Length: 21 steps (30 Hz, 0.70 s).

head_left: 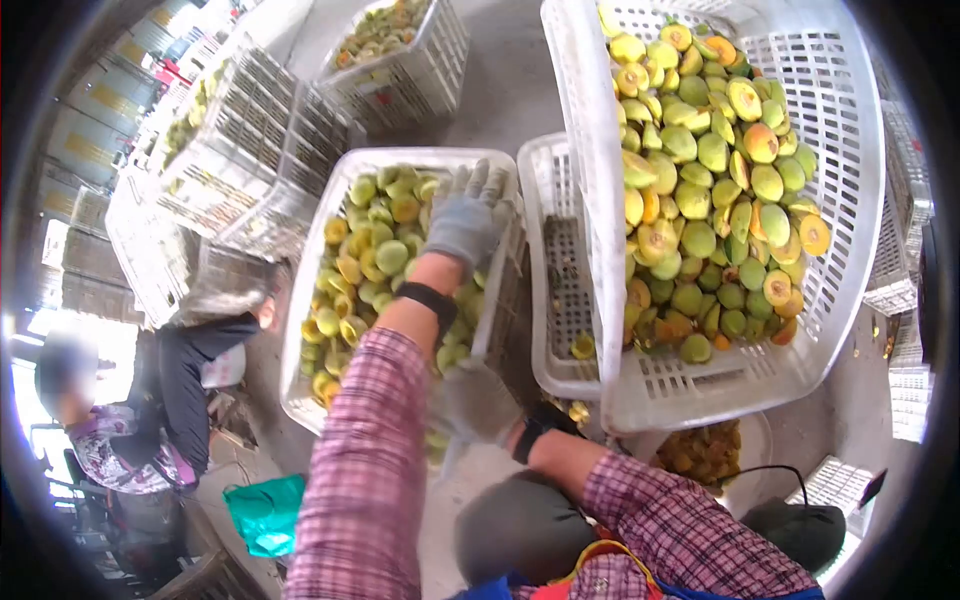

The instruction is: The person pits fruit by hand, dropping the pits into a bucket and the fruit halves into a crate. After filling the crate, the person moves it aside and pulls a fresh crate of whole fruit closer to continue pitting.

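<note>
My left hand [466, 222], in a grey glove, lies with fingers spread over the far right corner of a white plastic crate [300, 345]. That crate is filled with halved yellow-green fruit [375, 250] that looks like peaches or apricots. By the crate's near right corner is my right hand [477, 402], gloved too; its fingers are blurred and partly hidden, so I cannot see what they hold. To the right, a large white crate [710, 395] sits tilted, holding more cut fruit [700, 180], some with orange flesh facing up.
Under the tilted crate is another white crate [565, 375] with a few scraps. A white tub [755, 450] holds brownish pieces. Stacked crates [245, 150] and a fruit-filled crate [410, 85] stand beyond. At left another person [150, 430] sits near a green bag [265, 515].
</note>
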### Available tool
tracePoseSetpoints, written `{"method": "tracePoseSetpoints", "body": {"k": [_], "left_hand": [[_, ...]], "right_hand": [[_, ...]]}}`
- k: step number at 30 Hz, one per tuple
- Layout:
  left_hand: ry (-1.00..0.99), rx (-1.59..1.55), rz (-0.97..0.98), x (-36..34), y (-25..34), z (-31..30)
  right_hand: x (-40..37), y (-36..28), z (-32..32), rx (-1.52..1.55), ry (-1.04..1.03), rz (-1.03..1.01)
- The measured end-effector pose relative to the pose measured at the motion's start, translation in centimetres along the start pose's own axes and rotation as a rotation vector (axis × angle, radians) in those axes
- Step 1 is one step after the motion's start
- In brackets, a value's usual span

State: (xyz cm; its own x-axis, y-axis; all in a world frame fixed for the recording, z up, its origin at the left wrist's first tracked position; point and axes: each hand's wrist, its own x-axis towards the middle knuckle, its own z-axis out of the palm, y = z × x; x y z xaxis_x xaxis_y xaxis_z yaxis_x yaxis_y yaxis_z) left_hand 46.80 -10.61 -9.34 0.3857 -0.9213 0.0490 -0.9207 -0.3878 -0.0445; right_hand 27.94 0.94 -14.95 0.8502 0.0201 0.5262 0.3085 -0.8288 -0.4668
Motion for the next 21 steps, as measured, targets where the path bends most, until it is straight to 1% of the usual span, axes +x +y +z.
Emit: {"method": "tracePoseSetpoints", "body": {"k": [2, 3, 4, 6, 7, 8, 10, 11, 13, 14, 15, 16, 17, 18, 20, 21], "left_hand": [[-0.092, 0.027, -0.104, 1.1, -0.6, -0.2], [-0.091, 0.004, -0.102, 1.3, -0.9, -0.1], [-0.074, 0.006, -0.105, 1.2, -1.0, 0.2], [-0.068, -0.058, -0.076, -0.3, -0.3, 0.5], [-0.07, -0.019, -0.061, -1.4, 0.1, 0.7], [-0.071, -0.013, -0.056, -2.2, 0.0, 0.9], [-0.124, -0.042, -0.044, -3.1, -0.7, 1.0], [-0.151, -0.102, -0.065, -2.8, -0.4, 0.3], [-0.146, -0.13, -0.083, -2.5, -0.4, 0.5], [-0.14, -0.151, -0.092, -2.5, -0.1, -0.3], [-0.135, -0.147, -0.089, -2.8, 0.2, -1.1], [-0.146, -0.078, -0.095, -3.2, 0.7, -1.7], [-0.159, -0.012, -0.101, -3.7, 1.3, -2.3], [-0.161, -0.014, -0.098, -4.4, 1.6, -2.4], [-0.084, 0.045, -0.025, -6.7, 1.4, -2.3], [-0.082, -0.064, -0.06, -7.7, 0.5, -1.2]], "right_hand": [[0.1, 0.1, -0.5, -0.018, -0.003, 0.005], [0.0, 0.0, -1.0, -0.037, 0.045, -0.029], [0.1, 0.0, -1.4, -0.048, 0.048, -0.042], [0.1, 0.0, -1.6, 0.038, -0.032, -0.024], [0.1, -0.1, -1.5, 0.022, -0.049, 0.013], [-0.2, 0.1, -0.4, 0.023, -0.042, 0.016], [-0.9, 0.9, 2.4, 0.144, 0.014, -0.009], [-0.6, 0.5, 1.5, 0.145, 0.013, -0.008], [0.1, -0.2, -1.8, 0.031, -0.1, 0.033], [0.2, -0.4, -2.0, 0.028, -0.097, 0.03], [0.3, -0.5, -2.2, 0.027, -0.045, 0.032], [0.3, -0.5, -2.3, 0.024, 0.004, 0.035], [0.2, -0.5, -2.0, 0.02, 0.003, 0.036], [0.1, -0.4, -1.2, 0.045, 0.018, 0.043], [-0.4, 0.0, 0.6, 0.074, 0.029, 0.054], [-0.5, 0.4, 1.5, 0.133, 0.071, 0.029]]}}
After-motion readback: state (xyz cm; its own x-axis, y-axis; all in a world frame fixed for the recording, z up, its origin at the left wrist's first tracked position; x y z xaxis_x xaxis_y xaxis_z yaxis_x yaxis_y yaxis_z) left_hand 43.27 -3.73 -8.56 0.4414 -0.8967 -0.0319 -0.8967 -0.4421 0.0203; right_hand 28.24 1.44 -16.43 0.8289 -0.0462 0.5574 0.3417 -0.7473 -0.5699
